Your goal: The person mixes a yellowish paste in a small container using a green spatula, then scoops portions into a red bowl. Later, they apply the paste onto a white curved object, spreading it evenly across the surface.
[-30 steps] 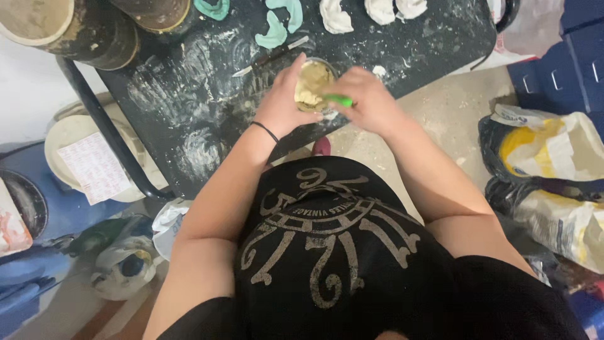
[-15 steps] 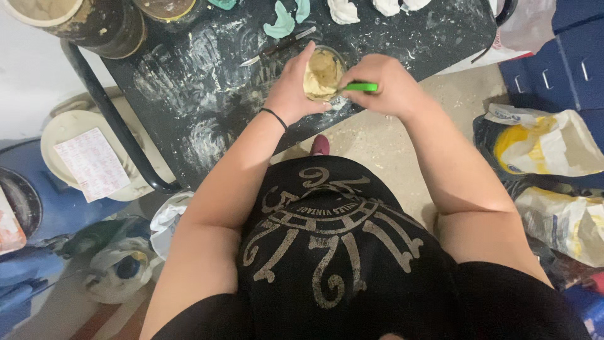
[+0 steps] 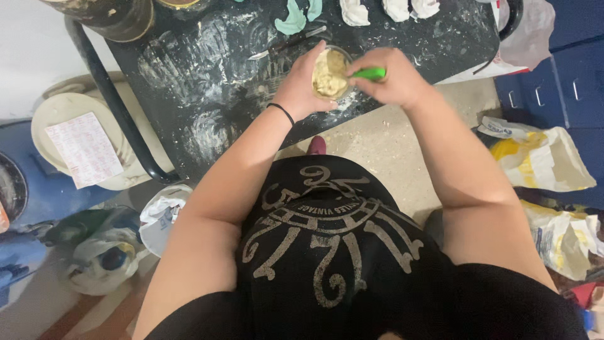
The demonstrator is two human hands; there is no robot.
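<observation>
Both hands work at the near edge of a black table (image 3: 207, 75) smeared with pale powder. Left hand (image 3: 301, 88) cups the side of a small glass bowl (image 3: 328, 72) filled with beige paste, fingers wrapped round its wall. Right hand (image 3: 393, 80) is clenched on a green-handled tool (image 3: 368, 73) whose tip dips into the paste. Just beyond the bowl lies a knife (image 3: 286, 44); teal moulded pieces (image 3: 294, 19) and white moulded pieces (image 3: 385, 9) line the far edge. Yellow-and-white sacks (image 3: 535, 157) sit on the floor to the right.
</observation>
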